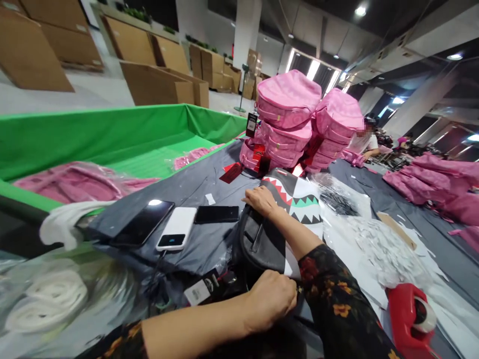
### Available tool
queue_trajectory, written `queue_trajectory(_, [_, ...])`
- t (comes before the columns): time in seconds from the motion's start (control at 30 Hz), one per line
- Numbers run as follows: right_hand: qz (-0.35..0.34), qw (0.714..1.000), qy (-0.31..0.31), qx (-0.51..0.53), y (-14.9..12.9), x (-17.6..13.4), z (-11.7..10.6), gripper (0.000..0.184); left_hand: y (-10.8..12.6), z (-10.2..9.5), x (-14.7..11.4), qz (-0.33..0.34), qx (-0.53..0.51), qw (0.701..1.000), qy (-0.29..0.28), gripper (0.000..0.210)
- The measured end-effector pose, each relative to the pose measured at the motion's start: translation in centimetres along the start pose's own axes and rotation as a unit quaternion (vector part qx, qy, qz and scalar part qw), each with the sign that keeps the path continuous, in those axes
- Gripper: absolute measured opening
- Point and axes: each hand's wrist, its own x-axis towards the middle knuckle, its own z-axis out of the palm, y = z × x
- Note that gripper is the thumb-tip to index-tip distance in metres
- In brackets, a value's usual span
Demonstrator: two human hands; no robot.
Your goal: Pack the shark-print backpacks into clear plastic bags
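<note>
A black backpack (262, 245) with white panels and red and green zigzag teeth lies on its side on the dark-covered table, right in front of me. My right hand (261, 200) reaches across it, fingers curled on its far left edge. Closed in a fist, my left hand (272, 298) grips the near edge of the same backpack; what exactly lies between its fingers is hidden. A black and white hang tag (204, 288) sits beside my left wrist.
Left of the backpack lie a dark tablet (144, 223), a white power bank (177, 228) and a black phone (217, 214). Pink backpacks (288, 99) are stacked behind. A red tape dispenser (406, 319) stands at right. A green bin (149, 149) borders the table; another person (364, 142) is farther back.
</note>
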Motion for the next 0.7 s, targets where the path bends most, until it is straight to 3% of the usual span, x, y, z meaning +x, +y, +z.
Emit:
queue_trajectory(0.1, [-0.055,0.992,0.099,0.054,0.1,-8.1,-2.9,0.014,-0.9,-1.5,1.4,-0.046,-0.073,0.996,0.015,0.027])
queue_trajectory(0.17, [-0.014,0.978,0.192,0.077,-0.5,-15.7,-3.8,0.019,-1.2,-2.2,1.5,-0.071,-0.094,0.993,0.015,0.027])
queue_trajectory(0.23, [0.004,0.971,0.22,0.092,-2.0,-22.8,-3.2,0.022,-0.8,-2.2,1.7,-0.07,-0.077,0.995,0.0,0.029])
queue_trajectory(0.3, [0.027,0.97,0.223,0.091,-4.2,-27.5,-1.5,0.026,0.2,-1.7,2.2,-0.044,-0.033,0.998,-0.019,0.032])
queue_trajectory(0.37, [0.081,0.957,0.266,0.086,-6.7,-29.6,0.7,0.032,1.3,-0.9,2.5,-0.007,0.022,0.999,-0.028,0.031])
queue_trajectory(0.47, [0.192,0.904,0.368,0.105,-9.8,-29.4,3.1,0.034,1.7,-0.4,2.1,0.076,0.078,0.994,0.003,0.024])
queue_trajectory(0.6, [0.309,0.823,0.429,0.206,-11.9,-28.8,3.9,0.018,-1.1,-1.0,1.8,0.125,0.183,0.971,0.093,0.018])
queue_trajectory(0.7, [0.403,0.758,0.445,0.256,-11.6,-30.0,4.4,0.014,-3.7,-1.3,2.5,0.175,0.254,0.951,0.032,0.007])
